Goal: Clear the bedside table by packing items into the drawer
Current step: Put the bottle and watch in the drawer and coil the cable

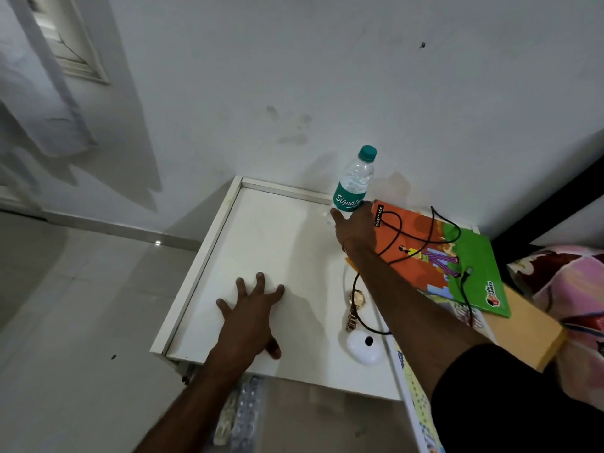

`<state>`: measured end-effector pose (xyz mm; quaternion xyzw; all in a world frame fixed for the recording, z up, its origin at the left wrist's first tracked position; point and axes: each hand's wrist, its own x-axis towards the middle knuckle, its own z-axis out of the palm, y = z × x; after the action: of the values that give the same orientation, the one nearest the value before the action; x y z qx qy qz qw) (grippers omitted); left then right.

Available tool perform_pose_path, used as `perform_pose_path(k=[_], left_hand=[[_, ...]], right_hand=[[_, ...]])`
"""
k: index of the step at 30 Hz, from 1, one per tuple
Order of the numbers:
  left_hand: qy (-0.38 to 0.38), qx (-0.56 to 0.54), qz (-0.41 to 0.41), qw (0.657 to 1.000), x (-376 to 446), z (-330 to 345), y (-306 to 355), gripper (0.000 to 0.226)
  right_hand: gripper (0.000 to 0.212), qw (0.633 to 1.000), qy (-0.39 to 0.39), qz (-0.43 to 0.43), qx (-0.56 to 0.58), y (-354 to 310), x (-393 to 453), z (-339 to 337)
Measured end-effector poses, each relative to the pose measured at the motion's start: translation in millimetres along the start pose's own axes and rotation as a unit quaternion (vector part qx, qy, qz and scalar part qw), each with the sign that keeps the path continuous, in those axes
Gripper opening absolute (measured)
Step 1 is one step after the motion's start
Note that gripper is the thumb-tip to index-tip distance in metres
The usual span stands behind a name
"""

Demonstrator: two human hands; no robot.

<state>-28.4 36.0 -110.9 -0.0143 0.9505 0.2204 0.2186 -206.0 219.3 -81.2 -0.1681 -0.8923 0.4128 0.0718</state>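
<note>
White laminate covers the bedside table [261, 230], and my left hand [250, 317] lies flat on it near the front edge, fingers spread and straight, holding nothing. My right hand [354, 225] reaches to the table's back edge, where the water bottle [354, 181] stands by the wall, tilted a little to the right. My fingers are curled round its lower part, just under the teal label; the teal cap and clear upper body stick up above my hand.

To the right of the bottle, an orange and green book [457, 263] lies over the table's right edge, with more printed sheets showing under it. A black cable [415, 237] loops across the book's cover and runs down under my right forearm toward the front right corner. There a gold wristwatch [354, 308] lies on the table top, and just in front of it sits a small white case [362, 348] with a dark spot on top; the cable touches or passes close beside the case, I cannot tell which.

Below the front edge of the table the drawer [310, 416] stands open, and blister packs of tablets [245, 410] lie in its left part, partly hidden by my left forearm. A patterned pink cloth [562, 289] shows at the far right, past the book.
</note>
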Motion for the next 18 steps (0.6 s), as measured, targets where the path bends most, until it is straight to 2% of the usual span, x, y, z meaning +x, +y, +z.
perform_pose_path(k=[5,11,15,18], left_hand=[[-0.01,-0.004,0.008,1.0,-4,-4,1,0.129],[0.011,-0.031,0.029,0.999,-11,-5,-3,0.125],[0.027,-0.026,0.037,0.999,-22,-6,-7,0.117],[0.045,-0.015,0.035,0.998,-32,-4,-11,0.105]], right_hand=[[0.061,0.999,-0.037,-0.003,0.026,2,-44,-13],[0.067,0.99,-0.085,-0.016,0.114,16,-165,-57],[0.071,0.975,-0.176,0.003,0.133,46,-256,-94],[0.057,0.963,-0.239,0.037,0.12,77,-313,-104]])
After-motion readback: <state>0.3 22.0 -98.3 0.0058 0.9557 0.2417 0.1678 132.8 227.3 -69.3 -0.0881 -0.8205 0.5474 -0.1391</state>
